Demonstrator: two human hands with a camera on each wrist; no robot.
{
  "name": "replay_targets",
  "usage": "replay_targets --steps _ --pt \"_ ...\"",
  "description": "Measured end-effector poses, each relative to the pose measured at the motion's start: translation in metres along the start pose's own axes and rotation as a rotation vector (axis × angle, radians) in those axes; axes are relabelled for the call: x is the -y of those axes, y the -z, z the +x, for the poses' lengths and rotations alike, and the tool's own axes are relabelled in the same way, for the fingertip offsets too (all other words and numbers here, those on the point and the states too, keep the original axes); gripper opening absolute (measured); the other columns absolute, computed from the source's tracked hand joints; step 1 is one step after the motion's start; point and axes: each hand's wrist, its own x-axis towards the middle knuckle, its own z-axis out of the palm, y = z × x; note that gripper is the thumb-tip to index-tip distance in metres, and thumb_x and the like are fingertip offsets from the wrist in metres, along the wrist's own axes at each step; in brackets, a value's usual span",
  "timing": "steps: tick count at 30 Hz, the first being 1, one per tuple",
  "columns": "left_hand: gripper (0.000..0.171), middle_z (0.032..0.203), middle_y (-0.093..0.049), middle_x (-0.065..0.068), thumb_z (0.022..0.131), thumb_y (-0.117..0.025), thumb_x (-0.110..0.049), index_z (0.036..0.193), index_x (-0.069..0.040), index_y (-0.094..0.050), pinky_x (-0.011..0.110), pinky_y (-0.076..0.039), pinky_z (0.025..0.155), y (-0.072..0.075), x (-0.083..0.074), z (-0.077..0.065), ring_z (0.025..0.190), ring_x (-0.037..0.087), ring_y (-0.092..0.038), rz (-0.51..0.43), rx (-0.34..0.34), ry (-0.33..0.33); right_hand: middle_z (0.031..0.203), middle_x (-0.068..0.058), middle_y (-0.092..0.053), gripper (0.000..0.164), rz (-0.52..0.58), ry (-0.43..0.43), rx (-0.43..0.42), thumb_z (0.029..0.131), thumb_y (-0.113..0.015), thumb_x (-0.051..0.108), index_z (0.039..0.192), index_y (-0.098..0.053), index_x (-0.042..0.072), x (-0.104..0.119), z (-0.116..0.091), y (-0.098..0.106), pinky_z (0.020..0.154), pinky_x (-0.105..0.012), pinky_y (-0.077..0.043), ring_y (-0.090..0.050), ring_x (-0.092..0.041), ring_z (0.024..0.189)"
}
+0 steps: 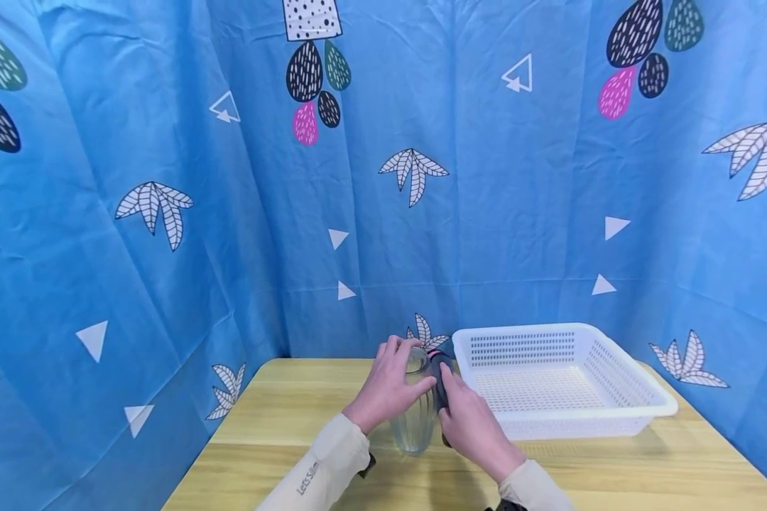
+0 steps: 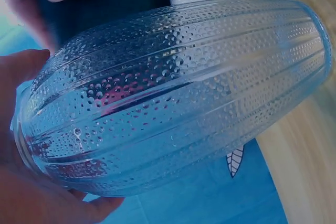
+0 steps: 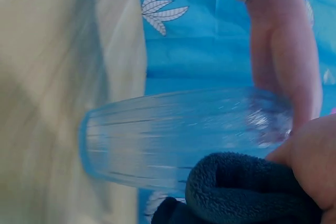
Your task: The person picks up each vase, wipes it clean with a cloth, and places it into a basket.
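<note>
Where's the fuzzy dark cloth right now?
In the right wrist view, the dark cloth is at the lower right, held by the right hand beside the glass vase. In the head view, it shows between the vase and the white basket.

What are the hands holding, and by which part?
Left hand: the glass vase, by its top end. Right hand: a dark cloth, by a folded part.

A white basket [image 1: 578, 417] is set on the table's [image 1: 262, 426] right side; both are backed by a blue curtain [image 1: 518, 213] printed with leaves [image 1: 415, 183] and triangles [image 1: 615, 227].
</note>
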Motion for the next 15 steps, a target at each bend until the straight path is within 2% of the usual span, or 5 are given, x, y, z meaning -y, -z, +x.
replay_targets --steps 4,9,11,15 --pt "0.063 0.129 -0.05 0.004 0.09 -0.071 -0.046 0.143 -0.02 -0.048 0.042 -0.045 0.097 0.0 0.002 0.0 0.116 0.021 -0.043 -0.011 0.0 0.007 0.131 -0.03 -0.06 0.073 0.068 -0.067 0.123 0.084 -0.066 0.0 0.15 -0.036 -0.01 -0.013 -0.002 -0.017 0.094 -0.055 -0.052 -0.064 -0.042 0.113" --pt "0.064 0.133 -0.051 0.001 0.088 -0.071 -0.048 0.141 -0.021 -0.05 0.049 -0.042 0.101 0.002 0.003 0.0 0.125 0.024 -0.045 -0.006 0.003 0.003 0.119 -0.031 -0.066 0.071 0.042 -0.081 0.264 0.084 -0.068 0.004 0.146 -0.038 -0.015 -0.027 -0.011 -0.038 0.089 -0.054 -0.053 -0.067 -0.041 0.105" --pt "0.063 0.137 -0.051 0.0 0.088 -0.071 -0.05 0.141 -0.022 -0.05 0.052 -0.04 0.103 0.004 0.003 -0.001 0.13 0.026 -0.044 0.014 0.01 0.001 0.118 -0.032 -0.066 0.071 0.039 -0.092 0.295 0.085 -0.068 0.005 0.145 -0.038 -0.016 -0.03 -0.014 -0.042 0.089 -0.054 -0.053 -0.067 -0.042 0.105" --pt "0.063 0.146 -0.05 -0.001 0.09 -0.07 -0.047 0.144 -0.023 -0.05 0.057 -0.038 0.104 0.007 0.001 0.0 0.139 0.027 -0.04 0.044 0.026 -0.01 0.121 -0.033 -0.065 0.069 0.071 -0.117 0.292 0.085 -0.067 0.005 0.145 -0.039 -0.016 -0.03 -0.016 -0.042 0.089 -0.054 -0.053 -0.066 -0.042 0.109"
